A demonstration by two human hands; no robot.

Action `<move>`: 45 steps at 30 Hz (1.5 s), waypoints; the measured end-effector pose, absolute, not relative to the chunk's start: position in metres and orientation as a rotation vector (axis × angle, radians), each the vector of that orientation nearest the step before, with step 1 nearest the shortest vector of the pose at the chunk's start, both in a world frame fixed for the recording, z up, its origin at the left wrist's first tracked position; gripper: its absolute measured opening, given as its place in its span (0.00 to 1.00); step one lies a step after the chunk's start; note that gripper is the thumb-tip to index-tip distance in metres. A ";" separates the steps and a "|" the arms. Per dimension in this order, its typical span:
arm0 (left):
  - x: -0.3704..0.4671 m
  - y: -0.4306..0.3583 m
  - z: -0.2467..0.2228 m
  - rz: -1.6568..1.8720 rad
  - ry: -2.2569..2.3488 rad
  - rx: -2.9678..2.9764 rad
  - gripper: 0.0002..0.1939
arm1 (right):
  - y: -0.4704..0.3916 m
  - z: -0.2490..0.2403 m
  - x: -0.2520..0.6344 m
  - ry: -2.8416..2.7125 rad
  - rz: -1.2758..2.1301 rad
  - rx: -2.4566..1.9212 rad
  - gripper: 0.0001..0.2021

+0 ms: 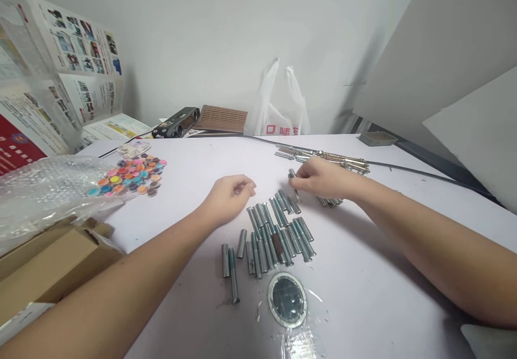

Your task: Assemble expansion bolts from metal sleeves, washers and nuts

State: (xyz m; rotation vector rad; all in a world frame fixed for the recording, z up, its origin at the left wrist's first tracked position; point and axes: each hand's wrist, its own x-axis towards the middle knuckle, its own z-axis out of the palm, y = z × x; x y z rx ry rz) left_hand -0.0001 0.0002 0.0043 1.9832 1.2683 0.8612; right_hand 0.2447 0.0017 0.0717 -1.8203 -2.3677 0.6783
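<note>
My right hand (319,178) pinches a short silvery metal sleeve (292,174) just above the table, at the far end of a group of metal parts. Loosely curled, my left hand (231,197) rests at the left of that group, with nothing visible in its fingers. The group holds several plain metal sleeves (241,243) and flared bolts (307,239), laid side by side in slanting rows. One brownish, rusty-looking piece (278,247) lies among them. Two parts, a sleeve (225,261) and a bolt (233,278), lie apart at the near left.
Behind my right hand lies a pile of long brass-coloured and silvery bolts (343,160). A round dark disc (287,300) is near me. Colourful small discs (133,175), plastic wrap (52,187) and a cardboard box (52,267) occupy the left. A white bag (283,100) stands at the back.
</note>
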 end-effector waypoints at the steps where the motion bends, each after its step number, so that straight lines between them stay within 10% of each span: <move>1: 0.000 0.000 0.005 0.905 1.242 1.941 0.13 | 0.000 0.072 0.240 -2.326 0.666 -1.723 0.19; 45: 0.006 -0.002 0.005 0.800 1.156 2.030 0.05 | 0.004 0.051 0.198 -2.109 0.633 -0.970 0.10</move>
